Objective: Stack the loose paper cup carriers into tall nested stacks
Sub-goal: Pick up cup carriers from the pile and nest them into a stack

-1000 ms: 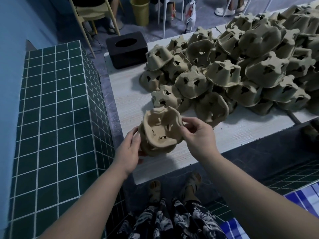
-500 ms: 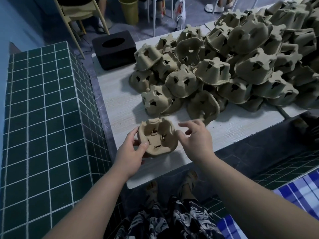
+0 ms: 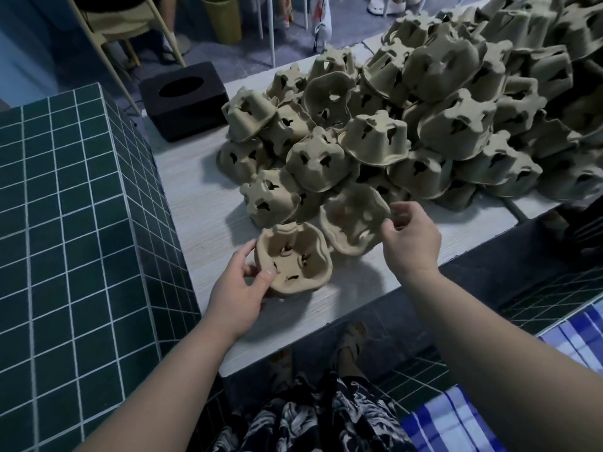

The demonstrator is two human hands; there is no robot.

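Note:
A short nested stack of brown pulp cup carriers sits open side up near the front of the white table. My left hand grips its left rim, thumb over the edge. Just right of it lies a single loose carrier, open side up and blurred. My right hand pinches its right rim between thumb and fingers. A big heap of loose carriers, mostly upside down, fills the table behind.
A black tissue box stands at the table's far left corner. A green tiled counter borders the table on the left. Beyond the table are chair legs, a yellow bin and other people's feet.
The nested stack came down from mid-air onto the table. My right hand let go of it and moved right to the loose carrier. My left hand stayed on the stack.

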